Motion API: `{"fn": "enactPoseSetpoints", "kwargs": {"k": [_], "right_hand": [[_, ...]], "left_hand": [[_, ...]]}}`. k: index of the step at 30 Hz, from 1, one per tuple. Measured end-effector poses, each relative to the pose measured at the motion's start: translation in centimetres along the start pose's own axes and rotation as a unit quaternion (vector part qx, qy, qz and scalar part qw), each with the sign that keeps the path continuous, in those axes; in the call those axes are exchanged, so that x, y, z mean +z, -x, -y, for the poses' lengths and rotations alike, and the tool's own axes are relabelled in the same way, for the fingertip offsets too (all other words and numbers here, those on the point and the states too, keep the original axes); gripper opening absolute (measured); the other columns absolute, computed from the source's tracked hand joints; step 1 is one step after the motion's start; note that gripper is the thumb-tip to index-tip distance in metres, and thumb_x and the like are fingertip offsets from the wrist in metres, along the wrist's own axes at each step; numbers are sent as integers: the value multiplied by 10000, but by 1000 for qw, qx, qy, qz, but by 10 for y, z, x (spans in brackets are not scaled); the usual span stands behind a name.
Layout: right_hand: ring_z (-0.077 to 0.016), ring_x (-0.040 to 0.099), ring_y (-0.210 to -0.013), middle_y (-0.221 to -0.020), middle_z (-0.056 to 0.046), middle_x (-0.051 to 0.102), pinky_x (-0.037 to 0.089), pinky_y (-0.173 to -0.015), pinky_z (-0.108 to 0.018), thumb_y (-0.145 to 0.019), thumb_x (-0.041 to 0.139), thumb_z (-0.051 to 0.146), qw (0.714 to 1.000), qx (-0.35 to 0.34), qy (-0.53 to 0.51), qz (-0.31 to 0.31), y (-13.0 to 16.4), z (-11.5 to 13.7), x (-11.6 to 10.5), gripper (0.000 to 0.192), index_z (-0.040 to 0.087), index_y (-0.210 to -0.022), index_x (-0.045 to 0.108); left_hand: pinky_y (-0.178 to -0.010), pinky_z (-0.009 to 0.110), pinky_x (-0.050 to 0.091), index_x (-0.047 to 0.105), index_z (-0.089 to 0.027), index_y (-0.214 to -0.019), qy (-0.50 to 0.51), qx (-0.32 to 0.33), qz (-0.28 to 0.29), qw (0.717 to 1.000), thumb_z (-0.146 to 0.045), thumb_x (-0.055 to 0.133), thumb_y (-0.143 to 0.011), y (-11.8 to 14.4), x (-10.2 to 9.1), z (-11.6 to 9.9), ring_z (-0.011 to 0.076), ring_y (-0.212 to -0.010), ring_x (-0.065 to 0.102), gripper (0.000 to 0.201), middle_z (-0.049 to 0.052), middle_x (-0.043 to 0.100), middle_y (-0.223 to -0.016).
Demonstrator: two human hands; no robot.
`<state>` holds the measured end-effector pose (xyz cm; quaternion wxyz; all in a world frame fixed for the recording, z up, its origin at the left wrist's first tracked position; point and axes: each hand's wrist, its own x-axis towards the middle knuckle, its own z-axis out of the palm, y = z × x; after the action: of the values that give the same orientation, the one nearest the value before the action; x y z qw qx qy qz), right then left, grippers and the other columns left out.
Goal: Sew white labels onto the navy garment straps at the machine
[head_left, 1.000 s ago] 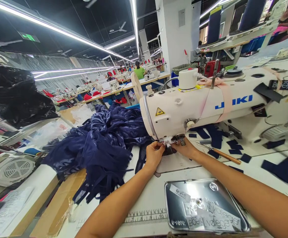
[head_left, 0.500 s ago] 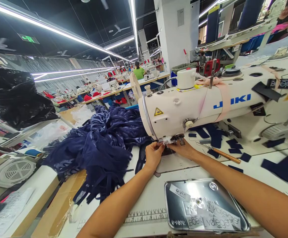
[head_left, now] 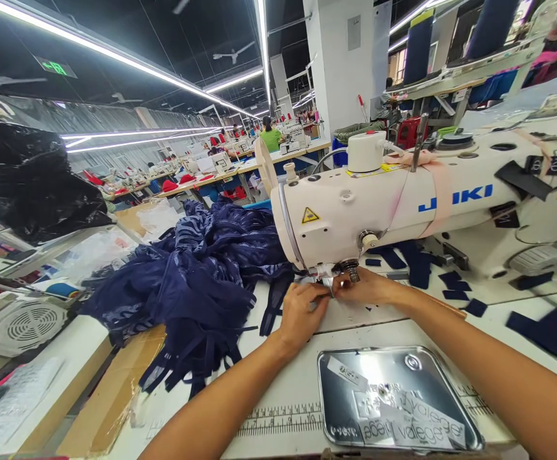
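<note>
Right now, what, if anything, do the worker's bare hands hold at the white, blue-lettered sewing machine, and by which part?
It cannot be told: the left hand and right hand curl beneath the sewing machine, and anything pinched there is indistinct.

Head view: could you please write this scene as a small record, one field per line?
Centre: white sewing machine
Left hand: fingers just below the machine's needle end; grip unclear
Right hand: fingertips close to the left hand's; grip unclear
Left side: heaped navy-blue cloth
Front: shiny rectangular metal tray with printed labels
Right side: scattered flat navy-blue fabric pieces
</note>
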<state>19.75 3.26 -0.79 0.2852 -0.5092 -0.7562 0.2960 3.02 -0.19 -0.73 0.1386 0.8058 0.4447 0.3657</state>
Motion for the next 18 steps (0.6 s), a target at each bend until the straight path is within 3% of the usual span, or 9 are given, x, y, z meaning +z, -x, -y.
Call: {"fn": "enactPoseSetpoints", "kwargs": {"k": [2, 5, 9, 15, 18], "right_hand": [[-115, 486, -493, -476, 32, 532, 360, -476, -214, -598, 511, 113, 998, -9, -9, 54, 2, 4, -6, 143, 185, -479, 542], [-113, 487, -530, -510, 35, 544, 356, -502, -210, -594, 491, 85, 996, -13, -12, 89, 4, 10, -10, 144, 183, -505, 546], [-122, 482, -568, -534, 30, 549, 360, -544, -220, -609, 474, 94, 996, -10, -7, 88, 5, 14, -8, 146, 187, -527, 551], [-115, 464, -553, -536, 28, 530, 350, -528, -221, -607, 462, 111, 995, -18, -15, 93, 4, 10, -9, 134, 181, -547, 560], [-110, 455, -537, -504, 41, 516, 342, -509, -216, -599, 482, 127, 994, -33, -20, 105, 4, 9, -11, 119, 181, -530, 562]], "left_hand": [[-715, 272, 396, 664, -227, -865, -1, -9, 63, 998, -151, 595, -706, 0, 2, 1, 153, -694, 569, 189, 15, 667, -791], [-656, 249, 403, 670, -209, -845, 13, -31, 90, 995, -155, 606, -699, -2, 4, 6, 144, -639, 549, 169, 14, 650, -717], [-589, 221, 398, 675, -191, -720, 40, -35, 68, 996, -129, 563, -718, -4, 5, 8, 124, -594, 536, 127, 17, 627, -668], [-615, 231, 406, 646, -183, -713, 46, -37, -4, 998, -145, 567, -696, -2, 3, 3, 124, -612, 524, 89, 19, 596, -700], [-642, 241, 416, 639, -199, -807, 67, -54, 29, 996, -160, 603, -669, -1, 4, 1, 127, -602, 530, 148, -1, 606, -675]]}}
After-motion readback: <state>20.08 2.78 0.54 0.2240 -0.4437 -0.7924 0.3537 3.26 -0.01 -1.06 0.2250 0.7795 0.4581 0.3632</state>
